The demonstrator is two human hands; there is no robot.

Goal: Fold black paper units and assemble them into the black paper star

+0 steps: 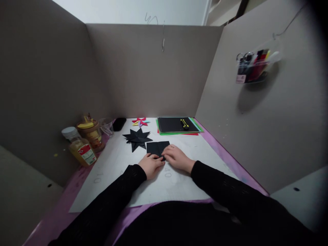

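Note:
A sheet of black paper (154,147) lies on the white work surface in front of me, with a faint crease line near its middle. My left hand (151,166) rests at its lower edge, fingers bent and pressed together on the paper. From the right, my right hand (178,158) grips the paper's right side with curled fingers, the tips close to those of the left. Both hands cover the lower edge and lower right corner. Just beyond the left hand sit overlapping black folded-paper stars (137,136). Farther back is a smaller multicoloured paper star (140,122).
A yellow-and-black cutter (184,124) lies on stacked coloured paper (169,125) at the back. Along the left stand a glue bottle (81,148), a brown pot (90,132) and a clear cup (106,125), near a black phone (119,124). A plastic holder (252,70) hangs on the right panel.

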